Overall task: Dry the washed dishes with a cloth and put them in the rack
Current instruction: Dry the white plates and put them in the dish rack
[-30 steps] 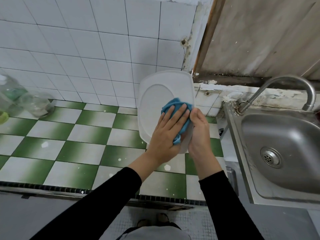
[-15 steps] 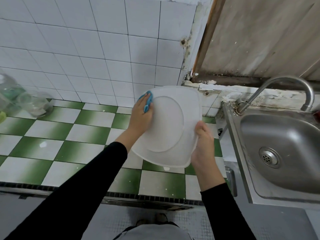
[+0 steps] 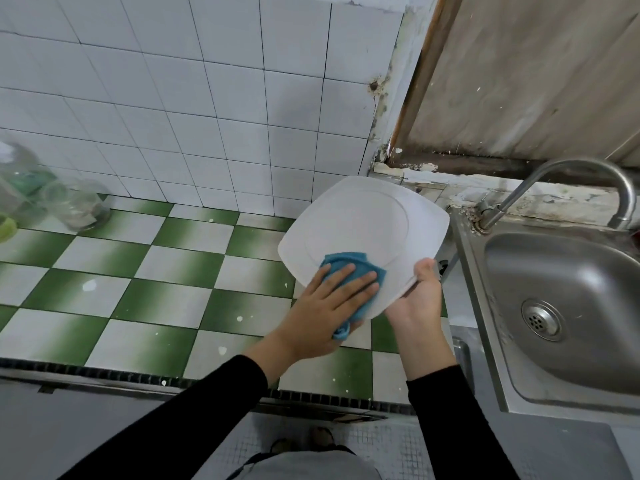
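Count: 1 plate (image 3: 367,230), 1 cloth (image 3: 341,270), 2 hands: left hand (image 3: 325,306), right hand (image 3: 419,299). 1 sink (image 3: 571,282), 1 tap (image 3: 568,168), 1 drain (image 3: 541,319). Jars (image 3: 74,209) far left: at least 2, too blurred for an exact count.

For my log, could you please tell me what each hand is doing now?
Left hand: open, pressing the blue cloth onto the square white plate.
Right hand: closed, gripping that plate's edge.

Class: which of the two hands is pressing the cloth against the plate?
The left hand, fingers flat on the blue cloth; the right hand only holds the white plate by its lower edge.
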Demonstrator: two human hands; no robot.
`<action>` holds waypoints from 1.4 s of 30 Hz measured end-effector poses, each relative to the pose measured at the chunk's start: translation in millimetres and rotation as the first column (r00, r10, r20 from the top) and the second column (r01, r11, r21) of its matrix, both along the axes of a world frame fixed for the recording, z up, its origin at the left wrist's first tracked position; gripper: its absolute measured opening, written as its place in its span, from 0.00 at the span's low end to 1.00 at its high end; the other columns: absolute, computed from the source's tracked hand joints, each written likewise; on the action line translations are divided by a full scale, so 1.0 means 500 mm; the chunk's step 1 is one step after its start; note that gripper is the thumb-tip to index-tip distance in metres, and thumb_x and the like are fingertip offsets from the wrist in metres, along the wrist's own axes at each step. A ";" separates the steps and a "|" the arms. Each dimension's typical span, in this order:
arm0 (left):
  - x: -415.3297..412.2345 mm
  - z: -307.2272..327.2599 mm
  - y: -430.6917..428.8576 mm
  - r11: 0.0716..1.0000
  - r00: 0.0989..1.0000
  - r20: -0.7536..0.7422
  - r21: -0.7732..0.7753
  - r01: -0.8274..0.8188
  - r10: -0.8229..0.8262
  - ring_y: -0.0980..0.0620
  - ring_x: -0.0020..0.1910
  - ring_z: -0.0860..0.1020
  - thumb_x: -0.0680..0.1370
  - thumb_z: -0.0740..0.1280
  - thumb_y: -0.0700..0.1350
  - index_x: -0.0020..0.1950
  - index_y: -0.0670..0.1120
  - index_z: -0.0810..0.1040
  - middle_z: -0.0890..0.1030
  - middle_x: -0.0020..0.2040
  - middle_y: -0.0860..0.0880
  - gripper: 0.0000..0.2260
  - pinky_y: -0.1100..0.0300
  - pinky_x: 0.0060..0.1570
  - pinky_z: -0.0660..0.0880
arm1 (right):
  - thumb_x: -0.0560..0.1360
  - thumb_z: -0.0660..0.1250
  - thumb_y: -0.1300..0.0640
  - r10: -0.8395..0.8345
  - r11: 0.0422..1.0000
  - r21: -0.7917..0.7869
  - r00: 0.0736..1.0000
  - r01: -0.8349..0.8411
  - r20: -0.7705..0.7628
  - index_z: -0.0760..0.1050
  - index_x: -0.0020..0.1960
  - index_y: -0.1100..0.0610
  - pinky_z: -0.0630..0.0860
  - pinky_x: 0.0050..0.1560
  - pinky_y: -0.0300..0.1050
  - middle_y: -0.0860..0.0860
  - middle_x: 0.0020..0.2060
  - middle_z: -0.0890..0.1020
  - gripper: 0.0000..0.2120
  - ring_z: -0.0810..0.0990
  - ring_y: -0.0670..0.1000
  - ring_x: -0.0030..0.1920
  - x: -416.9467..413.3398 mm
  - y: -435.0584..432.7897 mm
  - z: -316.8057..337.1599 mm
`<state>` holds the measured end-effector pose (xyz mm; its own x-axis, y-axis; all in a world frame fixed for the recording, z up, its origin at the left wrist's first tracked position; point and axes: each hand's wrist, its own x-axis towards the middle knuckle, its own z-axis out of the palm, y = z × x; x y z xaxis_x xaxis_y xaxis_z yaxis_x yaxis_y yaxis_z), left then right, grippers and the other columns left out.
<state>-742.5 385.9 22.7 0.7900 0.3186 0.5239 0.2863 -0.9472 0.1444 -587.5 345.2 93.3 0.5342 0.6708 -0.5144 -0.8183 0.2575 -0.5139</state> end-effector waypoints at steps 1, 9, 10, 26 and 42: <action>-0.001 0.006 0.006 0.999 1.000 0.015 0.041 0.006 -0.006 0.45 0.76 0.62 0.81 0.63 0.54 0.76 0.47 0.66 0.66 0.76 0.49 0.25 0.41 0.72 0.61 | 0.84 0.55 0.52 0.018 1.000 -0.004 1.000 -0.018 -0.015 0.69 0.73 0.58 0.68 0.71 0.65 0.63 0.66 0.77 0.20 0.74 0.65 0.67 0.002 0.003 0.002; -0.008 0.063 0.056 0.997 0.963 0.267 0.061 -0.053 0.035 0.47 0.65 0.76 0.77 0.70 0.39 0.66 0.49 0.77 0.79 0.65 0.51 0.18 0.44 0.64 0.72 | 0.83 0.60 0.61 0.113 0.990 -0.106 0.979 -0.096 0.168 0.73 0.55 0.58 0.82 0.52 0.51 0.57 0.51 0.82 0.03 0.81 0.55 0.51 0.022 0.024 0.027; -0.011 0.074 0.063 0.998 0.953 0.299 0.018 -0.057 0.049 0.47 0.63 0.77 0.75 0.71 0.38 0.65 0.48 0.77 0.80 0.63 0.50 0.18 0.45 0.62 0.74 | 0.82 0.62 0.62 0.149 0.986 -0.104 0.970 -0.131 0.193 0.73 0.55 0.58 0.82 0.45 0.45 0.55 0.48 0.81 0.02 0.81 0.53 0.47 0.025 0.023 0.029; -0.097 0.232 0.144 0.338 0.757 0.339 -0.926 0.166 0.558 0.46 0.45 0.79 0.72 0.73 0.31 0.48 0.55 0.81 0.82 0.45 0.48 0.18 0.46 0.50 0.78 | 0.77 0.67 0.46 0.458 0.889 -0.311 0.674 -0.336 0.580 0.73 0.68 0.51 0.74 0.67 0.54 0.53 0.63 0.82 0.21 0.79 0.55 0.65 0.083 -0.018 -0.066; -0.020 0.034 0.095 0.751 0.792 0.212 -0.523 -0.403 0.573 0.49 0.79 0.47 0.82 0.53 0.48 0.80 0.43 0.53 0.53 0.80 0.46 0.27 0.45 0.77 0.49 | 0.79 0.61 0.49 0.220 0.973 0.007 0.939 -0.230 0.266 0.74 0.66 0.58 0.73 0.65 0.67 0.60 0.61 0.82 0.19 0.80 0.63 0.62 0.004 -0.005 -0.040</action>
